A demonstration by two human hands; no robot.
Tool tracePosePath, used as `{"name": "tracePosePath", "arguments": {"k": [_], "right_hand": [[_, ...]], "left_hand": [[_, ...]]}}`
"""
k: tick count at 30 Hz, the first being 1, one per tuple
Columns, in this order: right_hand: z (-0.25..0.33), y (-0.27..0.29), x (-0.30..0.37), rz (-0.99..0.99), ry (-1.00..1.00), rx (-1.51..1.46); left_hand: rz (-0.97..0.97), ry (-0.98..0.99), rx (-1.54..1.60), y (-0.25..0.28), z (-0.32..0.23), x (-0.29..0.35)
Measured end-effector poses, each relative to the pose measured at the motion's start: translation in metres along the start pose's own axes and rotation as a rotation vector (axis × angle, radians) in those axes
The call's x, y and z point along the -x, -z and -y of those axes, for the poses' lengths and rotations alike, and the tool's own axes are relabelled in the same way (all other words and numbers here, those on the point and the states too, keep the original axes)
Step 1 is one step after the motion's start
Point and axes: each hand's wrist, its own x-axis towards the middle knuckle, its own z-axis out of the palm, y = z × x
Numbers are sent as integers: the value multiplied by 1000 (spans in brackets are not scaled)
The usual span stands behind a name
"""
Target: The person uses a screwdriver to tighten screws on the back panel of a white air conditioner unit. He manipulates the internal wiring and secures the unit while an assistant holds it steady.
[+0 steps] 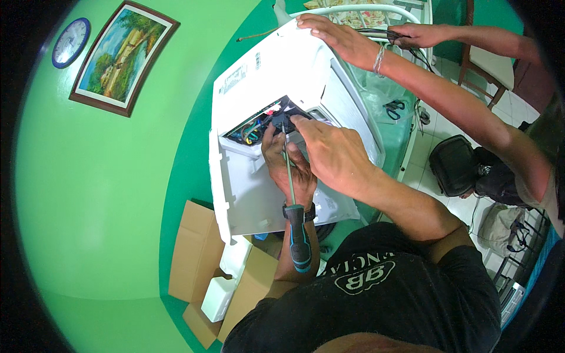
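A white appliance casing [272, 65], resembling an indoor air-conditioner unit, stands tilted with its panel [250, 194] swung open. In its opening sit coloured wires [253, 133] and a dark block [280, 121]. My left hand [289, 167] is closed around the thin shaft of a screwdriver [300, 238]; its black-and-teal handle lies over my wrist and its tip reaches the block. My right hand [336, 152] is closed, with its fingertips at the block's right side; anything pinched there is hidden.
Another person's hand [341, 40] rests on the casing's top, and a hand at the back right [415, 35] grips black cables [376, 32]. Scissors [394, 109] lie right of the casing. Opened cardboard boxes [191, 253] with white foam stand below left. A black bag [453, 165] is on the floor.
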Motion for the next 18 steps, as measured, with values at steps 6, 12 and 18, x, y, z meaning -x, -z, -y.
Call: {"name": "tracePosePath", "arguments": {"k": [6, 12, 18], "right_hand": [[-3, -2, 2, -46, -8, -104], [-1, -6, -2, 46, -72, -166], [5, -14, -1, -77, -66, -116]], "left_hand": [[31, -9, -14, 3, -2, -2], [56, 128, 130, -3, -6, 4], [22, 42, 124, 0, 1, 5]]}}
